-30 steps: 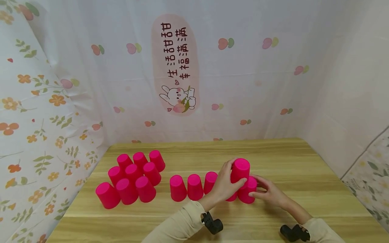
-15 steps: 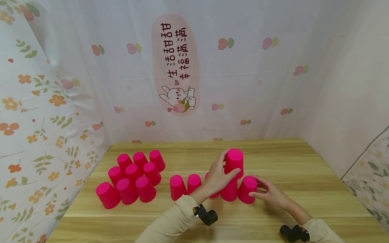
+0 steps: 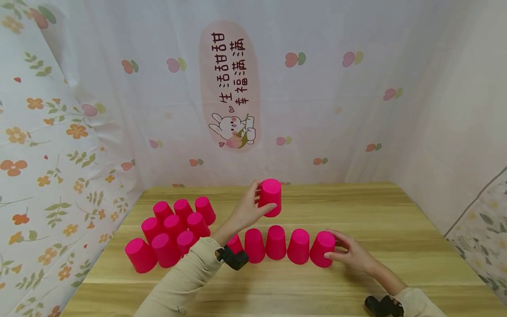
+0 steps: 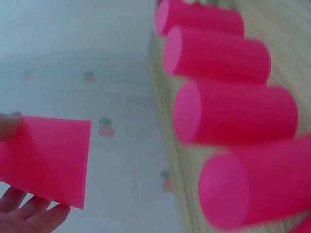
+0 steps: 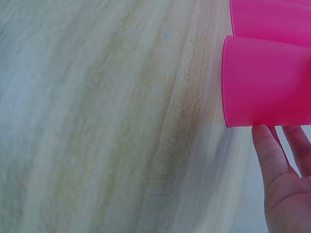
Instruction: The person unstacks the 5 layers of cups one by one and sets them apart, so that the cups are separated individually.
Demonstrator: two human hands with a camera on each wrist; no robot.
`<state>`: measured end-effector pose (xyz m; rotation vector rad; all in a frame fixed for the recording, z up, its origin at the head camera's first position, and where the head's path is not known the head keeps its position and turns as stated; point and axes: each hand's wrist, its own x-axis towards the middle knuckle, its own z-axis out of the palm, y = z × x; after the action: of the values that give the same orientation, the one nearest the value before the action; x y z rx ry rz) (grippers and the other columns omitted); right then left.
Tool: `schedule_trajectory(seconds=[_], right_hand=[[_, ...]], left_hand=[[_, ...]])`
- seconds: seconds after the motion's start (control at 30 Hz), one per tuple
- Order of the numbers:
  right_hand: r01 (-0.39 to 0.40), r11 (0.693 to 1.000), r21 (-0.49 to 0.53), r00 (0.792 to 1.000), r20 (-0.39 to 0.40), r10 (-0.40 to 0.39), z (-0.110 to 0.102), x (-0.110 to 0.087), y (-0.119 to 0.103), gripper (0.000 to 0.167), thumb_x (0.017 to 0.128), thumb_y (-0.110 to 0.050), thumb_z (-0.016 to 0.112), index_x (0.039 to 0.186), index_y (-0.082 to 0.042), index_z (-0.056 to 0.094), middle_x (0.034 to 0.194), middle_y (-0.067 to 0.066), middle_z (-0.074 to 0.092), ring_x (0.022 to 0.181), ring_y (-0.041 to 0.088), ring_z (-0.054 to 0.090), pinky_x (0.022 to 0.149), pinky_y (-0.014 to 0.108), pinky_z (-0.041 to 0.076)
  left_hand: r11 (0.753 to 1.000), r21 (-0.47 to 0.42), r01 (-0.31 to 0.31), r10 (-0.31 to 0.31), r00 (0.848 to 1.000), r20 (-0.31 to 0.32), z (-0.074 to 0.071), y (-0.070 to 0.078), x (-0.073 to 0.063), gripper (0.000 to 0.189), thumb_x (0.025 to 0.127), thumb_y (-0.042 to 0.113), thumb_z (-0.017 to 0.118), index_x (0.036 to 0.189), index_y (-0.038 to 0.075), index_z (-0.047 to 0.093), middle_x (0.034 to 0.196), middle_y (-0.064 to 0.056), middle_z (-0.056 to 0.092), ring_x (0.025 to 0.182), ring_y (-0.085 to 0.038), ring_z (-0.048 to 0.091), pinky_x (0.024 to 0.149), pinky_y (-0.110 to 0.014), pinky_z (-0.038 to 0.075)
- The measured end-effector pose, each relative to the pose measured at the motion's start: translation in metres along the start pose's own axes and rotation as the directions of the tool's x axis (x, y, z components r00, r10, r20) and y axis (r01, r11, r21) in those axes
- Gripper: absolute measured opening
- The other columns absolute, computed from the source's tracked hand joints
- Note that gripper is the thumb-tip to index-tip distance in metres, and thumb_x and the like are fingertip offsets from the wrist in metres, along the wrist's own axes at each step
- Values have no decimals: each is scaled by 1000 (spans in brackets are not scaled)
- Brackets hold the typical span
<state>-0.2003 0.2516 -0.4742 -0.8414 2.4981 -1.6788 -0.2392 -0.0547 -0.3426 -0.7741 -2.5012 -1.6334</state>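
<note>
Left hand (image 3: 248, 209): fingers curled round bright-pink tapered plastic cup (image 3: 271, 197), aloft above row of five matching cups (image 3: 276, 243). Right hand (image 3: 352, 252): thumb and fingers, half-spread, grip row's rightmost cup (image 3: 321, 250).

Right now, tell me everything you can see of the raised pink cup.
The raised pink cup is plain, smooth and plastic-looking, tapering from a wider rim below to a flat, narrower base on top. It is upside down with little tilt, its inside hidden. The left grip holds it by the side, thumb and fingers touching it. It hangs in the air, clear of the table and apart from the row of cups.
</note>
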Motion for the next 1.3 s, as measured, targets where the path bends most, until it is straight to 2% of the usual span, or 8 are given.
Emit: schedule_trajectory(seconds=[0.13,0.27,0.37,0.47,0.7,0.73,1.07,1.3], right_hand=[[0,1000,1,1000,-3,0,0,-1,0,57,77,-3,66,124,12,38,110,-11,52,94,0,53,74,28,50],[5,1000,-4,1000,-2,-5,0,-1,1,56,77,-3,66,123,13,39,110,-14,51,94,-1,53,74,29,50],[14,1000,-5,1000,2,-14,0,-1,1,56,77,-3,66,123,13,38,109,-16,51,94,-1,53,74,29,50],[20,1000,-7,1000,0,-20,0,-1,0,56,77,-2,66,122,14,38,109,-18,50,94,-1,53,74,29,50],[7,1000,-11,1000,3,-7,1,-1,-2,57,77,-3,66,124,14,37,111,-17,49,95,-2,52,73,34,51],[4,1000,-11,1000,1,-4,1,-1,-2,57,77,-3,66,124,14,37,111,-18,49,95,-2,52,73,34,51],[-5,1000,-17,1000,-8,5,1,-1,-1,57,77,-4,66,124,13,38,110,-17,49,94,-2,52,73,32,51],[-3,1000,-14,1000,-1,3,1,-1,-1,57,77,-5,66,123,13,38,111,-10,51,94,-1,52,73,32,51]], left_hand=[[999,-20,47,-47,999,-7,-30,-13,-1,58,77,6,66,126,4,35,120,-16,44,110,-35,44,85,-45,43],[990,-8,144,-144,989,-8,-58,-30,-4,59,78,8,67,127,7,35,123,-16,41,112,-36,43,82,-44,46],[976,-1,220,-220,976,3,-72,-43,-6,60,78,9,67,128,7,34,126,-17,39,115,-37,41,84,-45,45],[968,7,250,-251,968,10,-80,-57,-8,59,78,7,66,127,4,34,127,-20,39,115,-40,39,87,-47,42],[940,73,334,-332,943,-33,-80,-82,-10,56,77,3,64,125,0,35,125,-22,41,115,-40,39,88,-49,40],[938,84,336,-334,942,-41,-79,-90,-9,56,77,3,65,124,0,35,125,-22,41,114,-40,41,87,-48,41],[903,230,362,-339,931,-135,-69,-116,-9,55,74,1,66,120,-6,35,113,-24,49,103,-38,48,85,-46,42],[891,247,380,-335,919,-207,-64,-125,-11,56,74,0,65,120,-6,35,109,-26,50,101,-39,49,84,-48,43]])
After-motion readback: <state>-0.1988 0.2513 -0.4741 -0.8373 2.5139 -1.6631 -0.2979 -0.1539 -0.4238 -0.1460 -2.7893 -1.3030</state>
